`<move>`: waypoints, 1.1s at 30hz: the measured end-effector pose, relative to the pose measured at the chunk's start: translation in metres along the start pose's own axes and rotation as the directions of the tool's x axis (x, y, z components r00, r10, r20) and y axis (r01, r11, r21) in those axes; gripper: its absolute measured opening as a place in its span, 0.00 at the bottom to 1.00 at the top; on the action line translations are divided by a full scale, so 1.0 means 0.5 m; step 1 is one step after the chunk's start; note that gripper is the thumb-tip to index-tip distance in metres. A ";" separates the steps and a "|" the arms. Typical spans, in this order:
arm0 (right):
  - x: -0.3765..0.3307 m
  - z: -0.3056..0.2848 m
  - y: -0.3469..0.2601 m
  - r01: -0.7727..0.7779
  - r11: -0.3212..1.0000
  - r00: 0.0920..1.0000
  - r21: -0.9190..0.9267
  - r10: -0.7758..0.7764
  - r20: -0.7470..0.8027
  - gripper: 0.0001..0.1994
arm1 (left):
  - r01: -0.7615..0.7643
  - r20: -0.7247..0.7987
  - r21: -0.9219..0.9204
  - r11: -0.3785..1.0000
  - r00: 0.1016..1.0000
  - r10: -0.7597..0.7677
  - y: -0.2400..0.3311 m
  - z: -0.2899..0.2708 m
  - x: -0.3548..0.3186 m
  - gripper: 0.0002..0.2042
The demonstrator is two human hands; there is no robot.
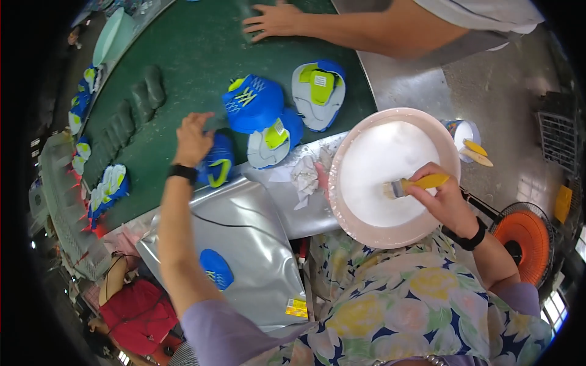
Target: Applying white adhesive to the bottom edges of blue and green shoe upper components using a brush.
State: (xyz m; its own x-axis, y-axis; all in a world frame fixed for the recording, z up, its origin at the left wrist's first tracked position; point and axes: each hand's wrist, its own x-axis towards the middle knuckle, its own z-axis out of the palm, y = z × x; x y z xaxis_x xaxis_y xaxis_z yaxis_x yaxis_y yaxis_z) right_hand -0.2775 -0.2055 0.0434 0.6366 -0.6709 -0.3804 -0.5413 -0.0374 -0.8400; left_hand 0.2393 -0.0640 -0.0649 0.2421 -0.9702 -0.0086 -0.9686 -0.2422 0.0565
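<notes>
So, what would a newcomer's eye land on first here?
Probably the pale pink basin of white liquid right of centre, where the right hand holds a yellow-handled brush. Next, the bright blue shoe uppers on the green tabletop, then the orange fan at lower right.

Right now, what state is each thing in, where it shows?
Round pink basin: holding a white substance.
Yellow-handled, pale-bristled brush: gripped in the right hand.
Blue shoe with lime lacing: laced side up.
Rightmost blue-and-grey shoe with lime insert: grey side up.
Whitish cloth or paper: crumpled.
Round orange fan: spinning or still, cannot tell.
</notes>
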 end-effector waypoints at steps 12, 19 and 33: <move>0.021 0.121 0.042 0.654 0.695 0.746 -0.300 -0.524 0.411 0.10 | 0.467 0.057 -0.294 0.834 0.880 -0.472 0.092 0.065 -0.138 0.32; -0.014 -0.002 0.009 0.503 0.787 0.864 -0.358 -0.443 0.239 0.09 | 0.406 0.011 -0.537 0.739 0.880 -0.475 0.096 -0.092 -0.114 0.18; 0.008 -0.129 0.018 0.396 0.911 0.903 0.116 -0.364 -0.227 0.12 | 0.400 0.400 -0.906 0.141 0.916 -0.029 0.531 -0.111 -0.077 0.23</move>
State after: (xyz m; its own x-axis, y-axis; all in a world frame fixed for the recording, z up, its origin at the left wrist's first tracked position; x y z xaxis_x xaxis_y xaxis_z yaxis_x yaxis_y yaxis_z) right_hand -0.3154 -0.2563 0.0593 0.6477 -0.7603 0.0499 -0.1773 -0.2141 -0.9606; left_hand -0.0240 -0.0906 0.0059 0.2273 -0.8839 -0.4088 0.0122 -0.4172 0.9088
